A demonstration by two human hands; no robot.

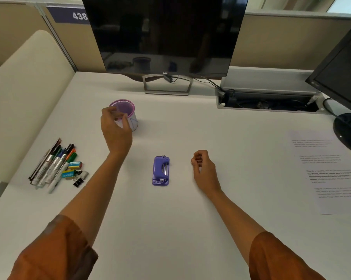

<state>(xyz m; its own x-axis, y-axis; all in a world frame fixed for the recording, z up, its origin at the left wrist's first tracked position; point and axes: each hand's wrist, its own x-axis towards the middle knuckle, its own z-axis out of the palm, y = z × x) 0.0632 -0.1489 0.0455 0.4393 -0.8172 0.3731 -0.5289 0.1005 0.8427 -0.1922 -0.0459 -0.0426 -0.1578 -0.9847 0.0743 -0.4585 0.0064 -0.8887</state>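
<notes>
A purple mesh pen cup (128,110) stands upright on the white desk (190,219), left of centre. My left hand (115,128) hovers just in front of the cup's near rim with fingers and thumb curved and spread; it holds nothing, and I cannot tell whether the fingertips touch the rim. A purple hole punch (161,171) lies flat at the middle of the desk. To the right of the punch, my right hand (203,168) rests on the desk with its fingers curled in, holding nothing.
A pile of markers and pens (53,164), with erasers and binder clips (77,179), lies at the left. A monitor (166,35) stands at the back, beside an open cable tray (267,103). A second monitor (344,77) and printed sheets (330,172) are at the right.
</notes>
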